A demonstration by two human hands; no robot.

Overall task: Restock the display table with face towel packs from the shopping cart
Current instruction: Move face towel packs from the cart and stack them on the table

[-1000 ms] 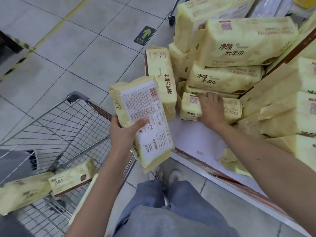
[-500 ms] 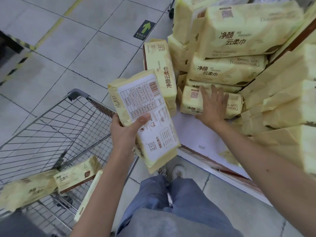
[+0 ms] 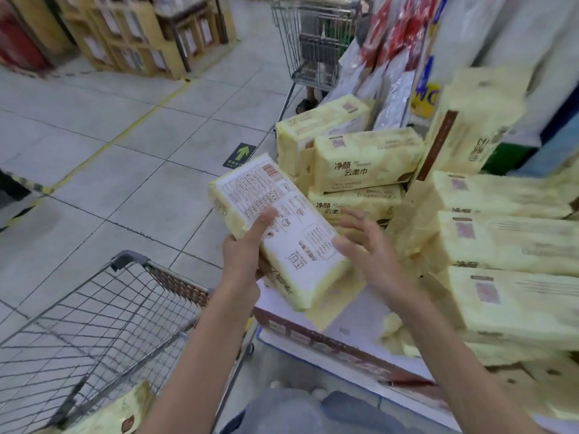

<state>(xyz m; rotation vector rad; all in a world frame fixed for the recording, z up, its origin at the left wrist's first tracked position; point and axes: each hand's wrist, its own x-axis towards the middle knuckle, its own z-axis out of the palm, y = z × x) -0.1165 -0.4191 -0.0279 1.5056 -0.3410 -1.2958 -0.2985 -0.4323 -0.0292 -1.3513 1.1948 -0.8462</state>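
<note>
Head view, the only one given: a face towel pack [image 3: 275, 227] is held in the air, printed white back upward and tilted, above the near corner of the display table [image 3: 344, 336] and just beside the shopping cart [image 3: 131, 261]. It is gripped by the left hand [image 3: 247, 249], thumb laid on the printed face and fingers hidden beneath. The right hand [image 3: 366, 245] is spread, fingers relaxed and holding nothing, at the pack's right edge; whether the thumb touches the wrapper cannot be told through the motion blur. Stacked packs [image 3: 366, 161] are piled on the table beyond and to the right, and a bare white patch is left at the near corner. One more pack [image 3: 119, 415] can be seen in the cart at the lower edge.

The step in hand is judged to be the carry from cart to table, with a two-handed hold being set up. Next, the pack would probably need to be turned front-outward, aligned with the stacks and set down flat in the open gap, without the leaning packs being knocked.
</note>
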